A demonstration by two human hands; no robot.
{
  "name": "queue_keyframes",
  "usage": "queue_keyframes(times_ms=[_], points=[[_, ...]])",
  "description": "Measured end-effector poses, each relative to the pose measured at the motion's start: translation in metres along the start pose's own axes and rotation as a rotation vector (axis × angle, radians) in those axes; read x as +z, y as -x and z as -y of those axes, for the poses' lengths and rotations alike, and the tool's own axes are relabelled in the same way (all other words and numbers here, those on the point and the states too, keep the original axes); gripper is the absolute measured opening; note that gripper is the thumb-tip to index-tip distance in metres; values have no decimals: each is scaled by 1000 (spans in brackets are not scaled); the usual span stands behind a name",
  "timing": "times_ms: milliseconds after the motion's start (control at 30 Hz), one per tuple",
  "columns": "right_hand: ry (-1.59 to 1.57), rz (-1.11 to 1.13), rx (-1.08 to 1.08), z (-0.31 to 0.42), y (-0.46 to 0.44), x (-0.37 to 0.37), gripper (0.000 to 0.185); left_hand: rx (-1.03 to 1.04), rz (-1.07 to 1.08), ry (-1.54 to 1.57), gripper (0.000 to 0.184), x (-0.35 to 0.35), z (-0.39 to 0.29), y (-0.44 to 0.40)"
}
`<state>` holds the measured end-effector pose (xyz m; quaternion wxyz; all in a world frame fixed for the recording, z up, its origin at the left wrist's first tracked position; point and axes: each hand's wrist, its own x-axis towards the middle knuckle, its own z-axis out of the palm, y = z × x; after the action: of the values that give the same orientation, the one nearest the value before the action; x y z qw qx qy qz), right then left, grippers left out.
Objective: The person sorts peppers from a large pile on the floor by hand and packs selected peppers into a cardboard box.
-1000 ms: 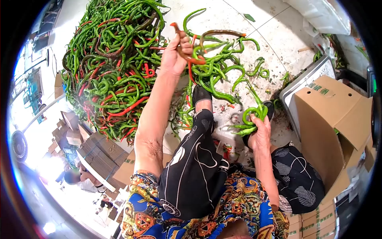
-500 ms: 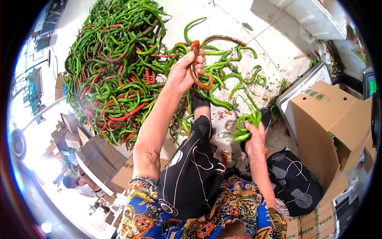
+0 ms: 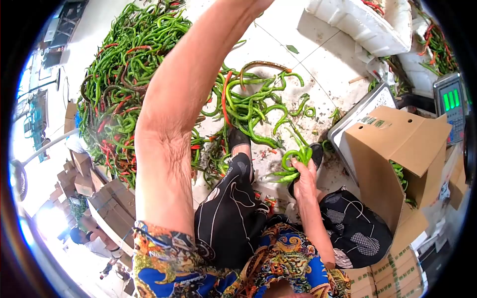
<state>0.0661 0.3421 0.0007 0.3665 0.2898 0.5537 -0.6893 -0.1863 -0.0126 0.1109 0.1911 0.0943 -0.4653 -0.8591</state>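
Note:
My left arm stretches up past the top edge, so my left hand is out of the picture. My right hand (image 3: 304, 178) is closed around a small bunch of green peppers (image 3: 294, 158), held above a black shoe. A large heap of green and red peppers (image 3: 119, 69) lies on the floor at the left, partly hidden by my left arm. A looser group of green peppers (image 3: 258, 107) with a red one lies between the heap and my right hand. One brownish pepper (image 3: 263, 64) curves along its top.
An open cardboard box (image 3: 377, 164) with green peppers inside stands at the right, by a scale with a lit display (image 3: 451, 101). A white foam box (image 3: 367, 31) is at the top right. A co-worker (image 3: 97, 243), stacked cartons (image 3: 114, 206) and a fan (image 3: 19, 181) are at the left.
My left hand, which held a reddish-brown curled pepper, has moved up out of view. My right hand keeps its bunch. The view has shifted, showing more of the foam box and scale.

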Motion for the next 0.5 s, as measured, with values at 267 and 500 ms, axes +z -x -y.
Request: queue_keyframes(times_ms=[267,500], points=[[30,22,111,-15,2,-10,34,-217,-266,-1692,30,-230,131,162],[69,15,136,-8,2,-4,41,20,-104,-2057,13,-244,137,190]])
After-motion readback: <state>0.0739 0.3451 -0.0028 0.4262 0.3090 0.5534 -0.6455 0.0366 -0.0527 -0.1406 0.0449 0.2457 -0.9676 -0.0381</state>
